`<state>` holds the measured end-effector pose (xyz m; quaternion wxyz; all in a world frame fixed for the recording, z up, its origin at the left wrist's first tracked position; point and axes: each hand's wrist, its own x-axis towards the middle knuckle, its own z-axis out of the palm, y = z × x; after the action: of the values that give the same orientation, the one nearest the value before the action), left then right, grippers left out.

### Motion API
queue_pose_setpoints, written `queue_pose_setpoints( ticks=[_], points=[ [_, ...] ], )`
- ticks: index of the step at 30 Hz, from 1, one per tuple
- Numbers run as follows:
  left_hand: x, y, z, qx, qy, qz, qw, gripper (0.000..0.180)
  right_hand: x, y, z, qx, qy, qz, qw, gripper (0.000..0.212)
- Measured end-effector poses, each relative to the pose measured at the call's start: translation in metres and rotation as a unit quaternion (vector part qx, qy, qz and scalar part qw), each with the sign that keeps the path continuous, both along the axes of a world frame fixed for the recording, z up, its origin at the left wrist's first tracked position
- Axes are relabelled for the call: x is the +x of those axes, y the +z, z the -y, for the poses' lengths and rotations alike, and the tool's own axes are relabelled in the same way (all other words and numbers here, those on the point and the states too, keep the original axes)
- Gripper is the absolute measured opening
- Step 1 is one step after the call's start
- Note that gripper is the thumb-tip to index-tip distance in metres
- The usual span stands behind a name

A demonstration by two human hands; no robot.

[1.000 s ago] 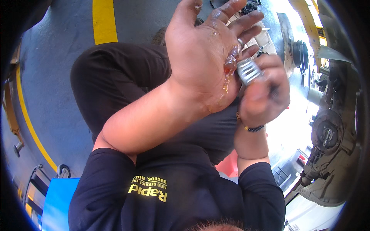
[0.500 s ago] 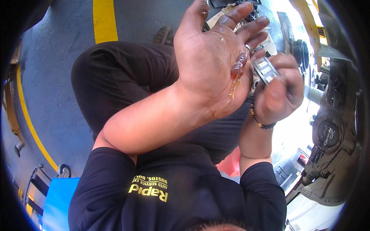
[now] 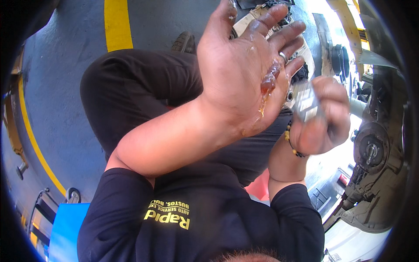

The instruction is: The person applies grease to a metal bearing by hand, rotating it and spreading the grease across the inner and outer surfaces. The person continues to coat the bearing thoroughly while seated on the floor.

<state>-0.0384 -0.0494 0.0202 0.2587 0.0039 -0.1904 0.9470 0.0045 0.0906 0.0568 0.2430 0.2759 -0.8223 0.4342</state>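
Observation:
My left hand (image 3: 238,74) is held palm up with its fingers spread, a ring on one finger. A lump of reddish-amber grease (image 3: 269,81) lies on the palm, with a thin smear trailing toward the wrist. Shiny grease also coats some fingertips. Just right of that palm, and apart from it, my right hand (image 3: 331,118) pinches a silvery roller bearing (image 3: 308,104) between thumb and fingers. The bearing is blurred by motion, and the fingers hide part of it. A beaded bracelet (image 3: 293,142) circles my right wrist.
Beyond my hands, greasy metal parts (image 3: 299,72) lie on a light surface. A large vehicle part with a round hub (image 3: 371,150) stands at the right. Yellow stripes (image 3: 118,26) mark the blue-grey floor, and a blue object (image 3: 67,231) is at lower left.
My right hand has moved down and to the right with the bearing, away from the left palm's edge. My left hand and the grease on it stay nearly still.

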Motion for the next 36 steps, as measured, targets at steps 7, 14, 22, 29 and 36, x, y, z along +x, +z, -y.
queue_pose_setpoints(
  ticks=[7,14,22,29,36],
  points=[
    [-0.003,-0.001,0.001,0.005,0.008,0.009,1.0,0.058,-0.001,-0.011,-0.006,-0.05,-0.007,-0.035,0.998,0.049],
    [-0.007,-0.005,0.003,0.021,0.025,0.032,0.999,0.058,0.021,-0.025,0.018,-0.008,0.044,-0.072,0.996,0.043],
    [-0.006,0.009,0.001,0.061,0.037,0.078,0.994,0.059,0.004,-0.065,0.025,-0.174,-0.135,-0.087,0.972,0.045],
    [-0.01,0.007,-0.005,0.022,0.082,0.111,0.99,0.061,0.01,-0.049,0.04,-0.516,-0.163,0.122,0.832,0.04],
    [-0.01,-0.007,-0.014,-0.038,0.086,0.157,0.983,0.06,0.003,-0.067,0.025,-0.287,-0.029,-0.003,0.957,0.029]
  ],
)
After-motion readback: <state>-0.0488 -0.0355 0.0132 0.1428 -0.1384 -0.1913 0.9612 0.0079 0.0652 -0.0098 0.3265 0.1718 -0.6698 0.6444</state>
